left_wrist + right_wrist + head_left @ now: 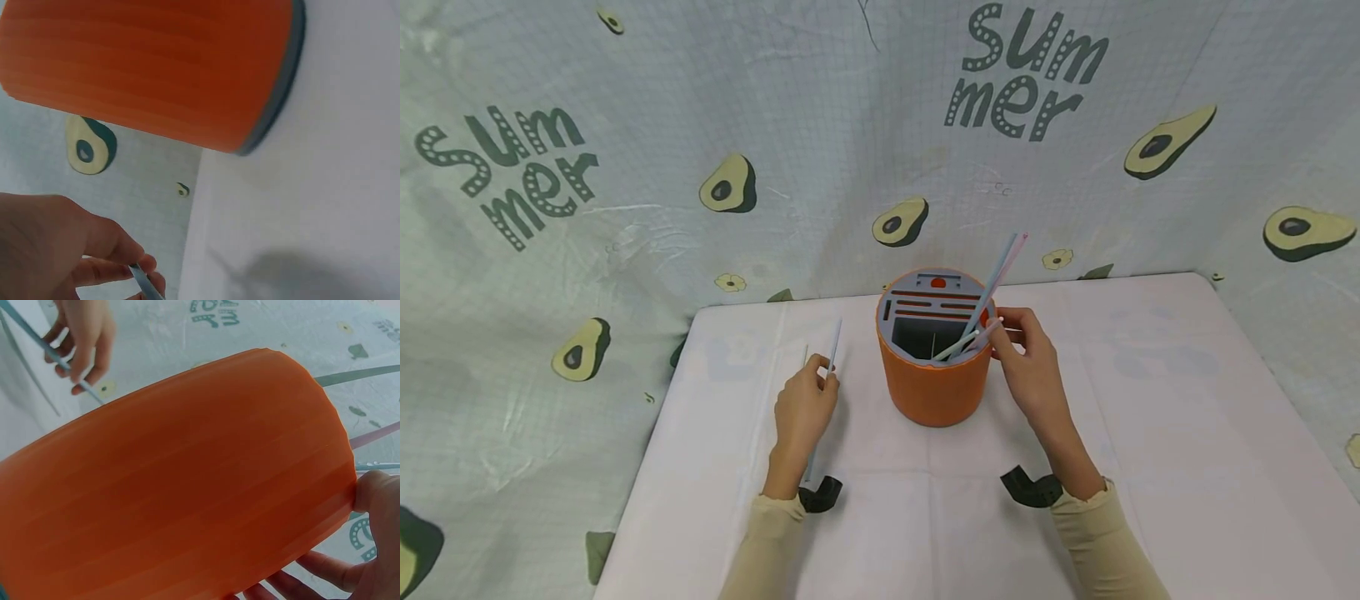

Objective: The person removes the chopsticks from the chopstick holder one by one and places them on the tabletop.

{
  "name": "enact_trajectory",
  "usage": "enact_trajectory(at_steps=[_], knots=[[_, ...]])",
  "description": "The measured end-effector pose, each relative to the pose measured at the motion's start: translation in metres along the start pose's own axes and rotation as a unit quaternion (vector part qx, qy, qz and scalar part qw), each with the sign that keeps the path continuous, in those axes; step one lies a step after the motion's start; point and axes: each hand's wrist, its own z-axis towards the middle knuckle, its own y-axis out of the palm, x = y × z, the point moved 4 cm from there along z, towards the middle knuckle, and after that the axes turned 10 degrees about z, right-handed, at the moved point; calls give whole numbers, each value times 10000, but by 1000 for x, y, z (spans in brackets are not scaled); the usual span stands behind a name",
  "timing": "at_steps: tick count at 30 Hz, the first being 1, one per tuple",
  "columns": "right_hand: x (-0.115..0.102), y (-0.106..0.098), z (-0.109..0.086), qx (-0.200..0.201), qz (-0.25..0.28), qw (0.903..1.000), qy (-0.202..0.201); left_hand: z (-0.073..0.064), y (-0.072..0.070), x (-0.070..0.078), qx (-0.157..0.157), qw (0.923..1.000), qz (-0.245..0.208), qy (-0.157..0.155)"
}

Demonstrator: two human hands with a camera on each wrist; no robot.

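Note:
An orange round container with a grey slotted top stands on the table. Several straws lean out of its dark opening, among them a blue straw, a pink straw and a pale green straw. My right hand grips the container's right side, thumb at the rim and fingers round the wall, as the right wrist view shows. To the left of the container, my left hand pinches a light blue straw between thumb and fingers. A thin pale tip shows behind that hand.
A white cloth covers the table. Behind it hangs a pale curtain printed with avocados and lettering. Each wrist carries a black camera mount, such as the left mount.

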Motion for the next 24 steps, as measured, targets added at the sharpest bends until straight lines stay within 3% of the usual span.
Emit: enact_trajectory(at_steps=[9, 24], knots=[[1, 0, 0, 10, -4, 10000, 49, 1, 12, -4, 632, 9930, 998, -66], [-2, 1, 0, -9, 64, 9999, 98, 4, 23, -12, 815, 9871, 1362, -215]])
